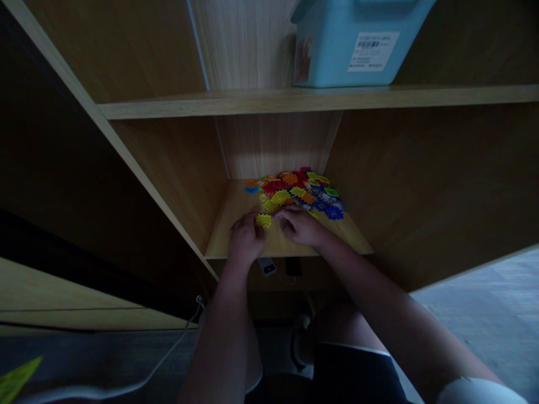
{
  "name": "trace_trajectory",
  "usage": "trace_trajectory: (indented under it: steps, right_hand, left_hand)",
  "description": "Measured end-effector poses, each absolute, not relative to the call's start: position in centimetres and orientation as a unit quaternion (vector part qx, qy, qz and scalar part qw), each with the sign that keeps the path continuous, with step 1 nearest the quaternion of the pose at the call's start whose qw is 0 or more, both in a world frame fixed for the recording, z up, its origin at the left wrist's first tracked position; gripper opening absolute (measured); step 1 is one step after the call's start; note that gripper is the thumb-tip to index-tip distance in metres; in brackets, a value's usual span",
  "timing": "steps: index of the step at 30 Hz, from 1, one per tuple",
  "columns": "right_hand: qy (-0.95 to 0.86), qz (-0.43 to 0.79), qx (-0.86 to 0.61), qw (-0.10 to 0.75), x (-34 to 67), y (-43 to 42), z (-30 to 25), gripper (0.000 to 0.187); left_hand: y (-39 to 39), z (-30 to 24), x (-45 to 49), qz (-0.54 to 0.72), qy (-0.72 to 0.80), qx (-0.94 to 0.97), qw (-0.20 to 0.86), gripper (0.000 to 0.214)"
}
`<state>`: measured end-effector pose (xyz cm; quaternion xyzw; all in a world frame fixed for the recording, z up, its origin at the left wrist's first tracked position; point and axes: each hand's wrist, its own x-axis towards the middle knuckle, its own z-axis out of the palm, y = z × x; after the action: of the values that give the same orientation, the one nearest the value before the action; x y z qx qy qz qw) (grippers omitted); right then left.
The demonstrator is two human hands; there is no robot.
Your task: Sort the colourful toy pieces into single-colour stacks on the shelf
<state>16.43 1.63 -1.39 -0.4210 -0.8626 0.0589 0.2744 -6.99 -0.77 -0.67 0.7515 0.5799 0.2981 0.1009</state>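
A yellow toothed plastic piece (pixel 263 220) sits at the thumb side of my left hand (pixel 246 238), whose bent fingers grip its edge just above the shelf board. My right hand (pixel 298 225) is close by on the right, its fingers curled and pointing left toward that piece. Whatever lies between those right fingertips is too small and dark to make out. Just beyond both hands is a heap of flat notched plastic pieces (pixel 290 191) in red, yellow, orange, green and blue. Several blue pieces (pixel 334 212) lie at the heap's right end.
The wooden shelf board (pixel 221 242) has side walls and an upper shelf (pixel 252 104) over it. A light blue bin (pixel 328 56) with a label stands on that upper shelf. Below are a small grey device (pixel 266 266) and a white cable (pixel 168 356) at the lower left.
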Motion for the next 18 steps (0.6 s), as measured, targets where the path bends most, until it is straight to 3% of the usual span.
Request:
trace_trajectory:
  steps: [18]
  right_hand:
    - [-0.862,0.038,-0.369,0.344,16.66,1.96,-2.16,0.025]
  left_hand:
    - [-0.57,-1.11,-7.23,0.367,0.574,0.719,0.138,0.031]
